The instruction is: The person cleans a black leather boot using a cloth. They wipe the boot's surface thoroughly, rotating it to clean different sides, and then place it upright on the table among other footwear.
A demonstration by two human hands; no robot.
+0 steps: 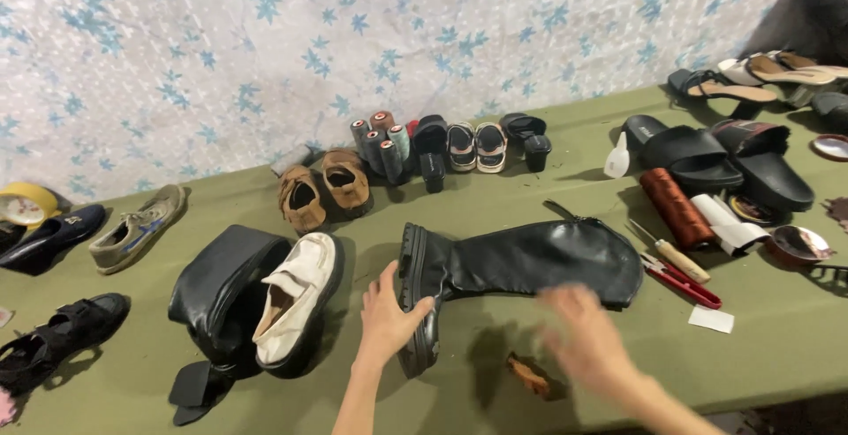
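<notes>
I count two tall black boots (530, 258) (225, 298), two brown shoes (302, 198) (346, 179) and two black slides (693, 154) (767, 163). Four thread spools (382, 145) stand by the wall, and one white loafer (296, 298) lies on a boot.

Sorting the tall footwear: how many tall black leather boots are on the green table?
2. One tall black leather boot lies on its side at centre; the other lies left, under a cream loafer. None seem hidden.

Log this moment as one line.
left hand: gripping sole of black boot lying on its side | right hand: blurred, open above table | brown scrap beside it
</notes>
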